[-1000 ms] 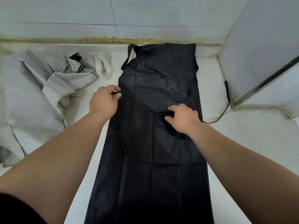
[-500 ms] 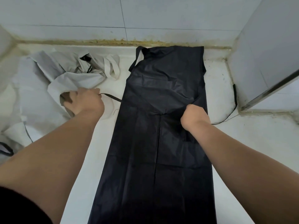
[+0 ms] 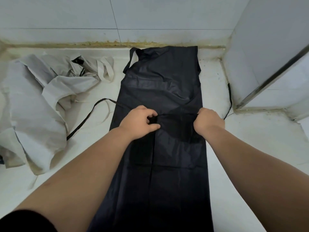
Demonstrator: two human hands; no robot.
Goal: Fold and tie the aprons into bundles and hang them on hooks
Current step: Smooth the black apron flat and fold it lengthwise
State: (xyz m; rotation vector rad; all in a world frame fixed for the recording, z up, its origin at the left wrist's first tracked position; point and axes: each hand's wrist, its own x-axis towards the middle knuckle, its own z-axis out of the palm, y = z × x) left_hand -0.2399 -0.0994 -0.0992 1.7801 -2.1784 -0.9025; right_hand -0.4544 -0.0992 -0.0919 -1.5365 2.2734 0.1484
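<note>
A black apron (image 3: 160,84) lies folded lengthwise into a long strip on the white counter (image 3: 242,148), its bib end toward the back wall. My left hand (image 3: 139,120) sits on the strip's middle with fingers curled, pinching the black fabric at a fold line. My right hand (image 3: 208,122) is fisted on the strip's right edge at the same height and grips the fabric there. One black tie strap (image 3: 88,116) trails left across the counter. Another strap (image 3: 230,99) runs along the right side.
A heap of grey-white aprons (image 3: 36,104) with loose loops lies on the counter's left part. A tiled wall (image 3: 117,19) closes the back. A white panel with a metal edge (image 3: 270,64) stands at the right. No hooks are in view.
My left hand came back from the left, leaving the black strap pulled out across the counter, and now pinches the apron's middle. My right hand shifted to the strip's right edge.
</note>
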